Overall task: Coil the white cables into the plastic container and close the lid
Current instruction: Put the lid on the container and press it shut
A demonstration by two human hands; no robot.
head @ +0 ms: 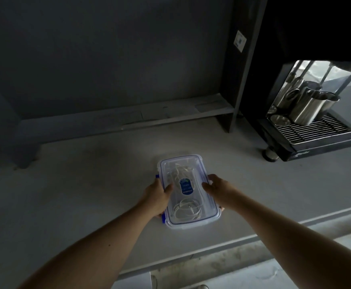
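The light, rigid plastic container [189, 190], white cables [186, 210] inside, is clasped at 9 and 3 o'clock by left hand [159, 195] and right hand [216, 189]; its side clips are best pressed.

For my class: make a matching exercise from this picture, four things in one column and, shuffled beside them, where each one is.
Things:
1. white cables
2. blue label
3. left hand
4. steel jugs

Places:
A. on the coffee machine's drip grate
B. on the container's left long edge
C. inside the closed container
D. on the middle of the clear lid

Pairs: 1-C, 2-D, 3-B, 4-A
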